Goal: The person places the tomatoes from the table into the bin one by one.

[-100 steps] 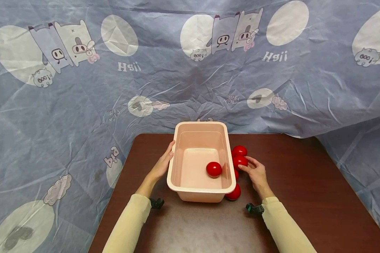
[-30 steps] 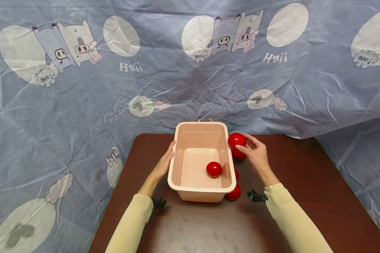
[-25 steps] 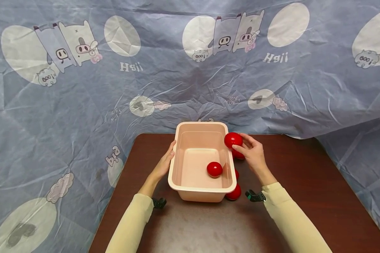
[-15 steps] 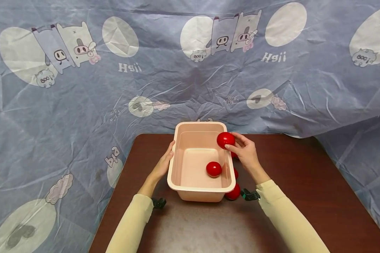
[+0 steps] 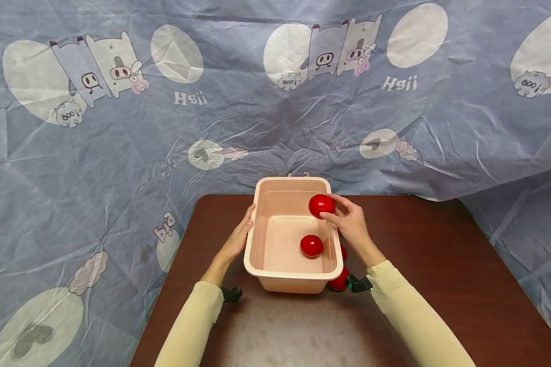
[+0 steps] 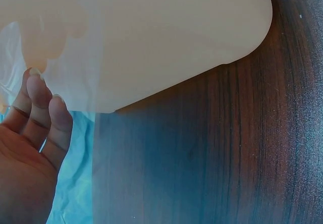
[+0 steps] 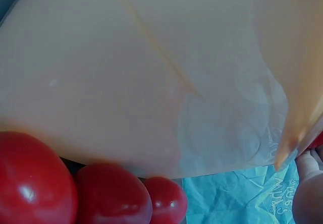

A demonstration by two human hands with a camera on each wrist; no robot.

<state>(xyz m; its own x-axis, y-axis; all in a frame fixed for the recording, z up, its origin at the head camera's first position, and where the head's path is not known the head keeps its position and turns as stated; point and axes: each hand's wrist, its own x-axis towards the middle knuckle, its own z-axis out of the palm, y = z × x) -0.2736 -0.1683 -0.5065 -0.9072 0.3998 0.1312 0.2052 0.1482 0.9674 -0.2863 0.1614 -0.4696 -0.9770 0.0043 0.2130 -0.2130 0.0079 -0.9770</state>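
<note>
A pale pink plastic basin [image 5: 290,284] stands in the middle of the table. My left hand [image 5: 235,238] rests against its left side; in the left wrist view the hand's fingers [image 6: 60,118] lie nearly straight near the outer wall. Above the basin's right rim, my right hand [image 5: 352,224] pinches a glossy red ball [image 5: 321,205] between thumb and fingers, over the inside of the basin. Another red ball [image 5: 311,245] lies on the basin floor at the right. In the right wrist view most of that hand [image 7: 310,193] is cut off.
Along the basin's right outer side sit more red balls [image 7: 113,193], partly hidden by the basin in the head view, one near the front corner [image 5: 339,280]. Brown wooden table [image 5: 441,265] extends to both sides. A printed blue cloth [image 5: 275,122] hangs behind it.
My right hand has taken a red ball from the row beside the basin, lifted it and carried it left over the rim. The left hand and basin have stayed put.
</note>
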